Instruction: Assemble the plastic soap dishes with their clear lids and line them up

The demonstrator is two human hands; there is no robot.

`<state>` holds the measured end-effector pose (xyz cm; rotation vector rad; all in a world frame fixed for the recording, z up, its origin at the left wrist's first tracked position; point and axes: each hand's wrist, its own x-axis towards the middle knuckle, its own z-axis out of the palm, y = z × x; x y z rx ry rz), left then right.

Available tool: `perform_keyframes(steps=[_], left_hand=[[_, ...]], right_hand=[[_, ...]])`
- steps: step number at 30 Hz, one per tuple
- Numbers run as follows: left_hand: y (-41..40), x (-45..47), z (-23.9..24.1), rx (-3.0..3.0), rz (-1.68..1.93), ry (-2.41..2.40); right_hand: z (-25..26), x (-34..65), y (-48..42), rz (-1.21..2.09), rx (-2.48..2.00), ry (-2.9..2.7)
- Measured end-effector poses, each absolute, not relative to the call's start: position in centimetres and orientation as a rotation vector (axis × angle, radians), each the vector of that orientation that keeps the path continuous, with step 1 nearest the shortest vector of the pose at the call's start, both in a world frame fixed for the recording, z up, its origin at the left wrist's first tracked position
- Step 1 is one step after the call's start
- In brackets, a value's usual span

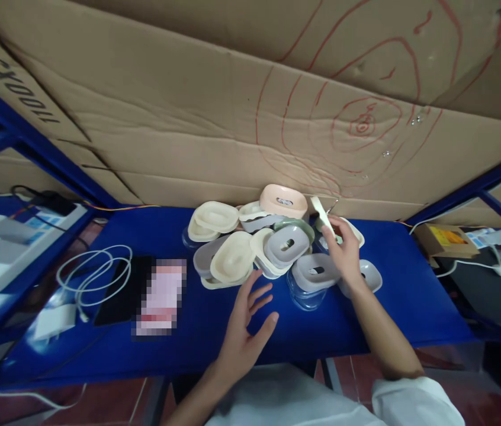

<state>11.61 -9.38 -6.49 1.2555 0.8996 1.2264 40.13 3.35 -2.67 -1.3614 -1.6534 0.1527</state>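
The right hand (343,245) pinches a cream piece (320,213) edge-on above the pile of dishes (286,245) (its thin edge probably suits pinching); the left hand (249,325) hangs spread, empty, in front.

The dishes (233,258) look smooth plastic, the backboard (166,118) creased, matt cardboard.

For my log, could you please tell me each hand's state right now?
Left hand: open, holding nothing.
Right hand: holding a cream soap-dish piece.
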Motion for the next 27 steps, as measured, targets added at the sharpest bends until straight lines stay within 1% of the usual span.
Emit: perform_keyframes(steps=[4, 8, 11, 13, 15, 18, 20, 22, 25, 27], left_hand=[[-10.5, 10.6, -7.9, 1.235, 1.195, 1.042], [-10.5, 9.9, -7.8, 1.318, 1.196, 1.069], [-10.5, 9.1, -7.6, 1.495, 1.168, 1.053], [-10.6, 8.1, -7.9, 1.661, 1.128, 1.066], [-11.0, 6.9, -8.6, 1.868, 1.115, 1.099], [-11.7, 5.2, -9.7, 2.165, 1.123, 1.173], [-11.9, 4.8, -10.0, 2.301, 1.142, 1.261], [-11.2, 5.0, -9.9, 2.403, 1.179, 1.424], [-8.6, 5.7, -8.9, 2.461, 1.152, 1.76], [-6.3, 6.0, -8.3, 2.459, 1.088, 1.851]], right_hand=[[-5.2, 41.1, 6.2, 0.176, -1.442, -1.686], [-4.5, 42.1, 5.2, 0.111, -1.516, -1.725], [-3.3, 43.6, 1.7, 0.021, -1.571, -1.726], [-3.4, 44.4, -1.8, -0.054, -1.597, -1.661], [-4.8, 44.6, -5.9, -0.164, -1.593, -1.576], [-8.5, 43.1, -11.8, -0.292, -1.573, -1.468], [-10.7, 41.1, -14.6, -0.23, -1.596, -1.461], [-11.8, 38.5, -15.9, -0.104, -1.523, -1.519], [-11.2, 34.3, -15.4, 0.121, -1.381, -1.641], [-10.4, 31.9, -14.1, 0.254, -1.325, -1.819]])
